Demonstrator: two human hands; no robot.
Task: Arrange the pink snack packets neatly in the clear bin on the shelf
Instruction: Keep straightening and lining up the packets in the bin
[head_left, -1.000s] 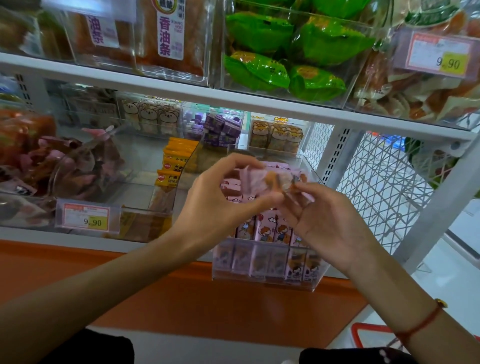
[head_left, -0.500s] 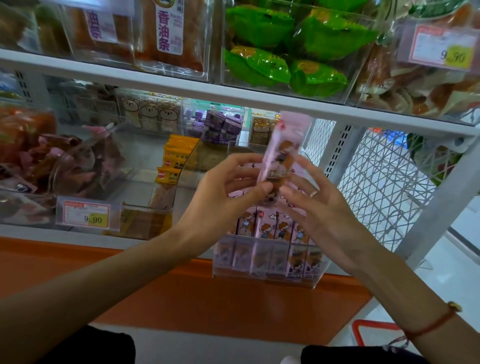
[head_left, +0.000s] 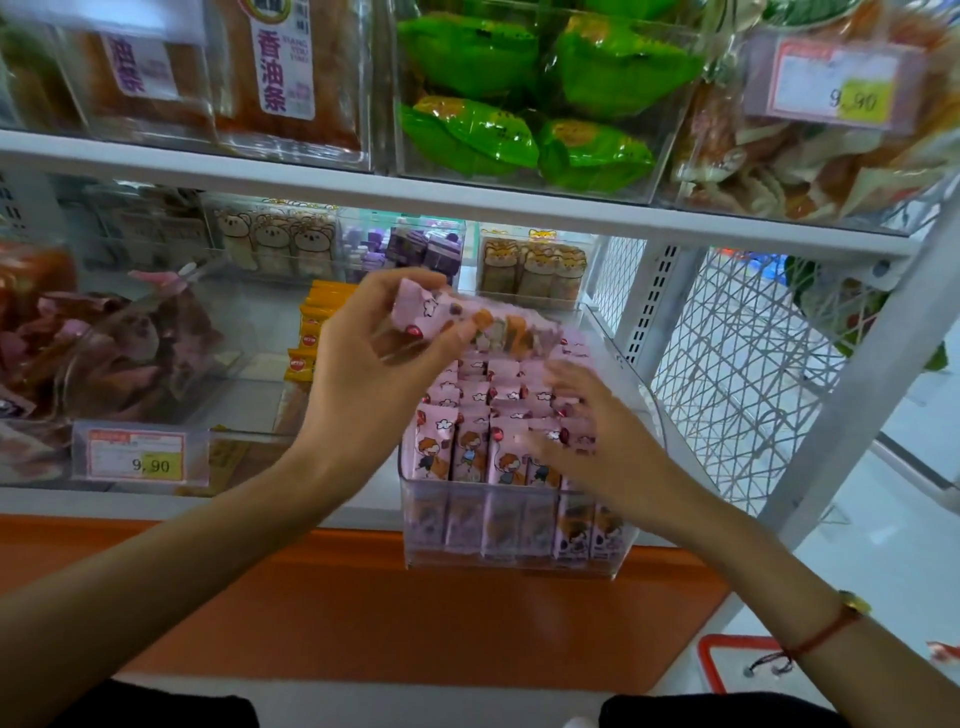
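A clear bin (head_left: 644, 410) stands on the lower shelf, pulled partly past the shelf's front edge. Rows of upright pink snack packets (head_left: 478, 410) with cartoon figures fill it. My left hand (head_left: 363, 374) holds one pink packet (head_left: 467, 319) level above the back of the bin, pinched between thumb and fingers. My right hand (head_left: 592, 441) hovers over the right front rows, fingers spread and blurred, touching or just above the packet tops; I cannot tell which.
Orange packets (head_left: 311, 332) fill the bin to the left, beside a 9.90 price tag (head_left: 136, 457). Bear-print packets (head_left: 530, 270) and purple packets (head_left: 421, 249) stand behind. Green bags (head_left: 519, 93) fill the upper shelf. A white mesh panel (head_left: 737, 374) closes the right end. A red basket (head_left: 727, 660) lies below.
The pink packet went from upright between both hands to level in my left hand alone. My right hand let go and dropped onto the front right rows in the bin.
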